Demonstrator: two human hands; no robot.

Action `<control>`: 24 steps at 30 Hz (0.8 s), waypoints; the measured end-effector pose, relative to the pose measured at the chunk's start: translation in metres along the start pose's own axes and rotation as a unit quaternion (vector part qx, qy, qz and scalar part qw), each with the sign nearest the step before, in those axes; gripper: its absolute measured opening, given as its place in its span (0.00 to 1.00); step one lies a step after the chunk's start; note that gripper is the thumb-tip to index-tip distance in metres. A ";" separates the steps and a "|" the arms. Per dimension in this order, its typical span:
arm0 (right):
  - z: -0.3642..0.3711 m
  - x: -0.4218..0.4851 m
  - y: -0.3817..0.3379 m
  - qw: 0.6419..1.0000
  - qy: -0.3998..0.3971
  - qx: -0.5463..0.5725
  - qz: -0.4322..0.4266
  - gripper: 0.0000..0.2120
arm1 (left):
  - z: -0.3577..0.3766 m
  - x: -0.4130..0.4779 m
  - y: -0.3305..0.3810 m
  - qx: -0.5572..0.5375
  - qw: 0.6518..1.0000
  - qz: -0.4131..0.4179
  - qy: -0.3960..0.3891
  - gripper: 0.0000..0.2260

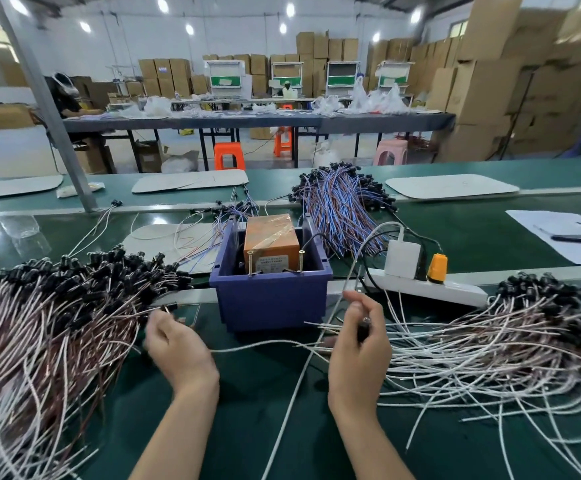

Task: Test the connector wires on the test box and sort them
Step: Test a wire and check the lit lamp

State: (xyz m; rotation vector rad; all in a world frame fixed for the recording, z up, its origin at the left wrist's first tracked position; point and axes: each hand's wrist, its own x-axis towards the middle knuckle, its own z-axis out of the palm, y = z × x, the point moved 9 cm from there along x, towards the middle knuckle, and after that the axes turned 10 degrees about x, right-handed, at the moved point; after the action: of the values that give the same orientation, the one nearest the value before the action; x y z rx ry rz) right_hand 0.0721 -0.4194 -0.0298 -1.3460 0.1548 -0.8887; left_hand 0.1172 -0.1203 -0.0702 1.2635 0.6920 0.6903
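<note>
Green bench mat [264, 393]: factory hall, stacked cartons [489, 81] behind.
Test box: orange taped box [271, 244] in blue plastic bin [271, 299], mid-bench.
Right hand [361, 341]: my fingers clench one thin white connector wire [254, 345], near the bin's front.
Left hand [174, 344]: curled at the left-edge heap of brown-white wires [57, 323]; blur hides the grip, I cannot tell.
Handling: light, limp, tangle-prone, I judge; best taken by the stiff black plug end [363, 329].
</note>
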 end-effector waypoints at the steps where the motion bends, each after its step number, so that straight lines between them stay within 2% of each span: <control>1: -0.003 0.001 -0.001 1.000 0.007 0.018 0.010 0.12 | -0.003 0.000 0.004 0.048 0.998 0.032 0.012 0.24; 3: -0.007 0.002 -0.002 0.998 0.015 0.056 0.030 0.13 | -0.004 -0.013 0.033 0.144 0.974 0.174 0.018 0.27; 4: -0.007 0.002 -0.001 0.997 0.016 0.069 0.041 0.13 | 0.001 -0.028 0.050 0.180 0.947 0.266 0.006 0.26; 7: -0.001 0.000 0.001 0.993 0.004 0.097 0.059 0.18 | 0.030 -0.092 0.072 0.228 0.834 0.487 -0.121 0.20; 10: 0.003 -0.001 -0.007 0.993 -0.008 0.113 0.036 0.16 | 0.060 -0.156 0.058 0.259 0.708 0.589 -0.291 0.15; 12: 0.003 -0.001 -0.010 0.992 -0.015 0.119 0.028 0.14 | 0.073 -0.176 0.043 0.288 0.660 0.581 -0.380 0.15; 15: 0.006 0.000 -0.009 0.987 -0.032 0.150 0.043 0.13 | 0.083 -0.173 0.027 0.347 0.627 0.544 -0.436 0.17; 19: 0.004 0.006 -0.006 0.985 -0.026 0.163 0.054 0.13 | 0.086 -0.177 0.018 0.372 0.574 0.576 -0.447 0.18; 22: -0.013 0.019 -0.004 0.981 0.018 0.181 0.069 0.14 | 0.085 -0.174 0.025 0.351 0.599 0.595 -0.405 0.18; 24: -0.030 0.030 -0.002 0.976 0.065 0.192 0.079 0.15 | 0.083 -0.175 0.028 0.341 0.602 0.616 -0.376 0.15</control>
State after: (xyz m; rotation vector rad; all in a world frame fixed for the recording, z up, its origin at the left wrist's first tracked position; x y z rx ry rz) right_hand 0.0745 -0.4620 -0.0249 -0.9035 0.1787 -0.8230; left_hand 0.0730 -0.3024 -0.0147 2.5445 -0.9154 0.8522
